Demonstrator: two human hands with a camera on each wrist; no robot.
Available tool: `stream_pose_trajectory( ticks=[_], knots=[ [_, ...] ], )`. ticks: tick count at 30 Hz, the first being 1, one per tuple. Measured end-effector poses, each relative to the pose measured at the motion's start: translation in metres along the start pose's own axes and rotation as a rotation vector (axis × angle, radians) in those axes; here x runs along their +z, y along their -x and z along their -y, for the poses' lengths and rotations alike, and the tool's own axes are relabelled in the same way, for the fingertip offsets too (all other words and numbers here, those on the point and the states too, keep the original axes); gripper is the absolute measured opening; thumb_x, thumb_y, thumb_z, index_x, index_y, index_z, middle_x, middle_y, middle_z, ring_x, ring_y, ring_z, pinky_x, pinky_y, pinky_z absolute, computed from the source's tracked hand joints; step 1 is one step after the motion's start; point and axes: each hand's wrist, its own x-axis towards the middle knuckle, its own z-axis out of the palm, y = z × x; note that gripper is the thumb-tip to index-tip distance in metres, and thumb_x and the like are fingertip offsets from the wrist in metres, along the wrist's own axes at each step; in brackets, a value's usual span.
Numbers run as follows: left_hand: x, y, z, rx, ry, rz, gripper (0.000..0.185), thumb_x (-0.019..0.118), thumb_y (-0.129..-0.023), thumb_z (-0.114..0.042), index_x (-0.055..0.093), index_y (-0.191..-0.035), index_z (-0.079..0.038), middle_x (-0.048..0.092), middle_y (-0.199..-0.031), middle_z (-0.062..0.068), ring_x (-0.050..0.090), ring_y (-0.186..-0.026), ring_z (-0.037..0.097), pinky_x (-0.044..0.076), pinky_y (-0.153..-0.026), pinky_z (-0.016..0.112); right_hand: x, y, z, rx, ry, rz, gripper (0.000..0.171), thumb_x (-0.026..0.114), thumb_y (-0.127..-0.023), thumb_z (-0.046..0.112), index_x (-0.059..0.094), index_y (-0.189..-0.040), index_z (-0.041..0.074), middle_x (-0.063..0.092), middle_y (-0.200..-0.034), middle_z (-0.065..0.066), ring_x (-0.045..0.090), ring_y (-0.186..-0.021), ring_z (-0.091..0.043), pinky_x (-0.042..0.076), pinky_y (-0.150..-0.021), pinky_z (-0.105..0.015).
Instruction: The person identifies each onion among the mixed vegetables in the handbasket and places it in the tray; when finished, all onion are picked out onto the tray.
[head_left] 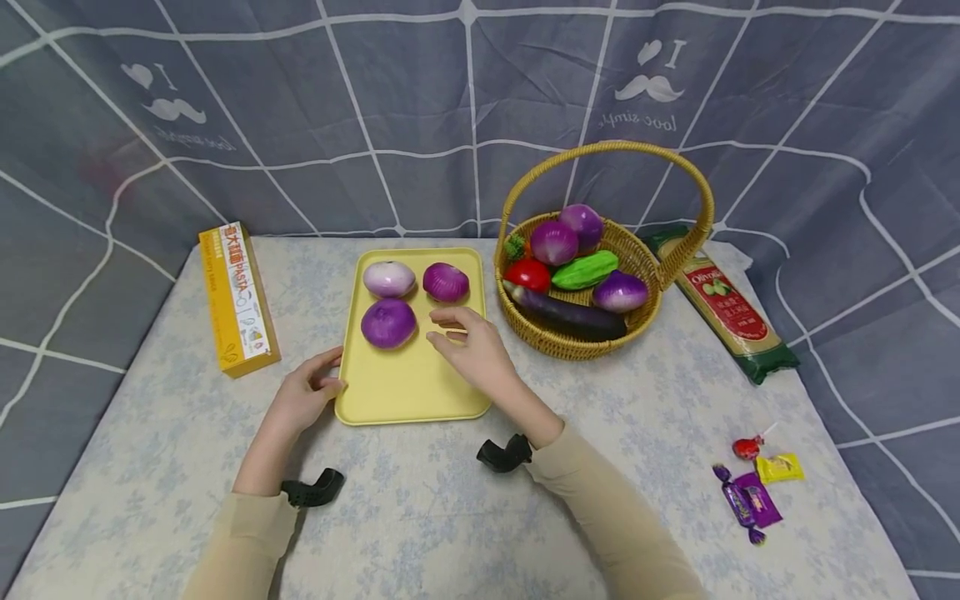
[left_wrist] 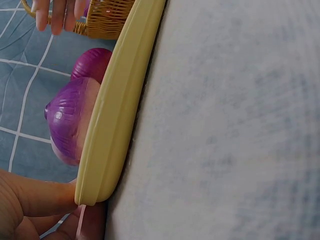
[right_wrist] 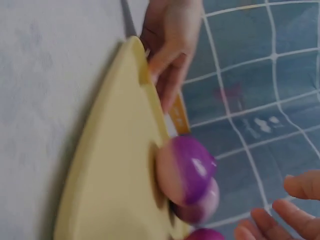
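A yellow tray (head_left: 405,392) lies on the table with three purple onions on it: one pale (head_left: 388,278), one dark (head_left: 446,282), one nearer me (head_left: 387,323). My left hand (head_left: 313,390) grips the tray's left front edge (left_wrist: 100,170); its thumb (left_wrist: 40,197) presses the rim. My right hand (head_left: 463,337) hovers over the tray with relaxed fingers, just right of the near onion (right_wrist: 186,170) and holding nothing. The left hand's fingers (right_wrist: 167,55) show at the tray's far edge (right_wrist: 135,55) in the right wrist view.
A wicker basket (head_left: 645,321) with onions, a tomato, a cucumber and an aubergine stands right of the tray. A yellow pasta box (head_left: 236,298) lies at the left, a spaghetti packet (head_left: 723,304) at the right, wrapped sweets (head_left: 757,487) front right.
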Motion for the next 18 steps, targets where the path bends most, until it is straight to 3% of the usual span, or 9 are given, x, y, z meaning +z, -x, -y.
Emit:
stream_pose_trajectory(
  ticks=[6,14,18],
  knots=[
    [0.001,-0.001,0.001,0.004,0.005,-0.001,0.058,0.054,-0.098,-0.007,0.035,-0.153,-0.008,0.047,-0.144,0.020,0.055,-0.107,0.027,0.047,-0.075,0.023,-0.041,0.013,-0.005,-0.056,-0.060,-0.126,0.025,0.066,-0.093,0.010,0.068,-0.116,0.001,0.070,-0.114,-0.013,0.068,-0.104,-0.024,0.055,-0.089,-0.028],
    [0.000,0.000,0.001,0.002,0.014,-0.003,0.059,0.054,-0.097,-0.006,0.035,-0.153,-0.008,0.048,-0.143,0.020,0.054,-0.104,0.026,0.046,-0.073,0.022,-0.099,0.026,-0.017,-0.045,-0.059,-0.289,0.026,0.064,-0.096,0.016,0.067,-0.117,0.000,0.071,-0.114,-0.015,0.067,-0.101,-0.027,0.051,-0.083,-0.014],
    [0.000,0.000,0.001,0.005,0.014,-0.007,0.059,0.054,-0.097,-0.006,0.036,-0.153,-0.008,0.049,-0.141,0.020,0.053,-0.102,0.026,0.046,-0.072,0.021,-0.123,0.030,-0.026,-0.034,-0.049,-0.344,0.028,0.063,-0.097,0.016,0.066,-0.117,-0.004,0.071,-0.112,-0.020,0.068,-0.095,-0.014,0.051,-0.081,-0.013]
  ],
)
